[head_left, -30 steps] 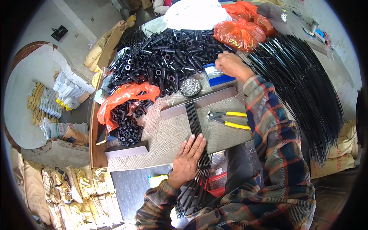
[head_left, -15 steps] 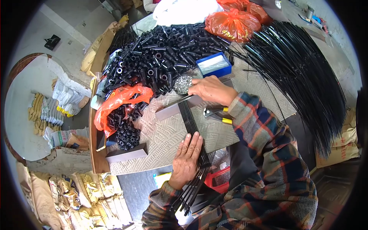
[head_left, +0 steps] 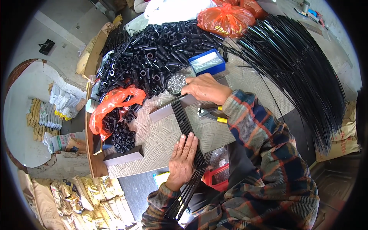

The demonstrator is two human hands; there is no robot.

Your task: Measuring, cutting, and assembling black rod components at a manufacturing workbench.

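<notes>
My left hand (head_left: 181, 161) lies flat, fingers stretched out, on a row of thin black rods (head_left: 184, 119). The rods run side by side over the tabletop, and their near ends fan out past its front edge. Their far ends meet a grey metal bar (head_left: 164, 112). My right hand (head_left: 209, 89) is over that bar, fingers curled together beside a round dish of small shiny metal pieces (head_left: 176, 83). Whatever its fingertips hold is hidden. Cutting pliers (head_left: 210, 112) with yellow-marked handles lie just below my right wrist.
A large heap of black tubular parts (head_left: 153, 57) covers the back left. Behind the dish stands a blue box (head_left: 209, 63) of thin pale pieces. Long black rods (head_left: 295, 73) lie massed at the right. Orange plastic bags (head_left: 226, 21) sit at the back. Another metal bar (head_left: 124, 155) rests front left.
The whole view has shifted slightly, with the table now further left in it. Both hands keep nearly the same places, the left on the rods and the right by the dish.
</notes>
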